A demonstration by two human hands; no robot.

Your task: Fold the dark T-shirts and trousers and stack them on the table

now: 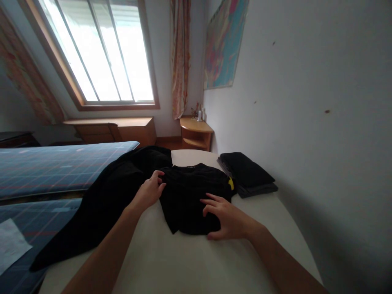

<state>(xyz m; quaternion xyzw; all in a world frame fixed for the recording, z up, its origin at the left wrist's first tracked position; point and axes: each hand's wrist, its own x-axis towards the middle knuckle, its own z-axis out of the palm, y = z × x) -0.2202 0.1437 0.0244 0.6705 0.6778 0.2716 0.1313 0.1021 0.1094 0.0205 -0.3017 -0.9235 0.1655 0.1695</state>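
A black T-shirt (190, 204) lies spread on a cream-white surface, its collar at the far side. A small yellow patch (231, 183) shows at its right sleeve. My left hand (150, 190) is at the shirt's upper left edge, fingers bent and the thumb apart from them. Over the lower right of the shirt rests my right hand (228, 216), its fingers spread and curved, with nothing visibly gripped. Left of the T-shirt, beside my left hand, lies a larger black garment (101, 200) that hangs across onto the blue plaid bedding.
A folded stack of dark clothes (248, 171) sits at the right, near the wall. Blue plaid mattresses (61, 167) adjoin on the left, with a white paper (12, 241) on one. A wooden corner shelf (196, 125) and a desk (122, 122) stand beyond.
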